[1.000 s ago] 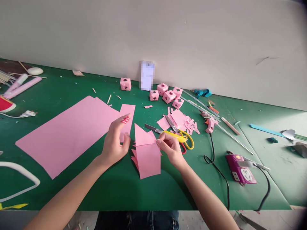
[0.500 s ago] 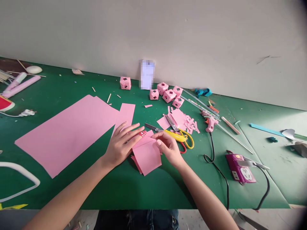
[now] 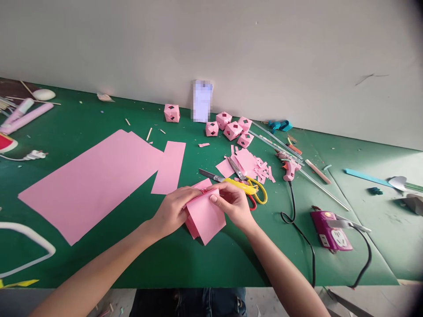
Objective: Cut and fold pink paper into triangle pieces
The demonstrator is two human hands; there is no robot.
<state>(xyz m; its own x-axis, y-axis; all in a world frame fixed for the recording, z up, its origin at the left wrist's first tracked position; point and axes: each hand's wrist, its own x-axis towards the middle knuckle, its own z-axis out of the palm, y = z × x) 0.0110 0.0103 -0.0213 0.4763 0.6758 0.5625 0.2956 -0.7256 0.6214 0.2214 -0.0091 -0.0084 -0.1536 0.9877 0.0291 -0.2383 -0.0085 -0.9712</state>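
Left hand (image 3: 171, 212): fingers grip the folded pink paper piece with square corners (image 3: 207, 216) along its upper left. Right hand (image 3: 234, 204): thumb and fingers pinch its upper right corner. Piece is just nearer than the yellow-handled, metal-bladed knife (image 3: 240, 186) on the green worktop (image 3: 165, 264). Left of knife: narrow rectangular pink paper strip (image 3: 169, 167). Beyond knife: five boxy pink paper shapes with diamond-shaped holes (image 3: 235, 132).
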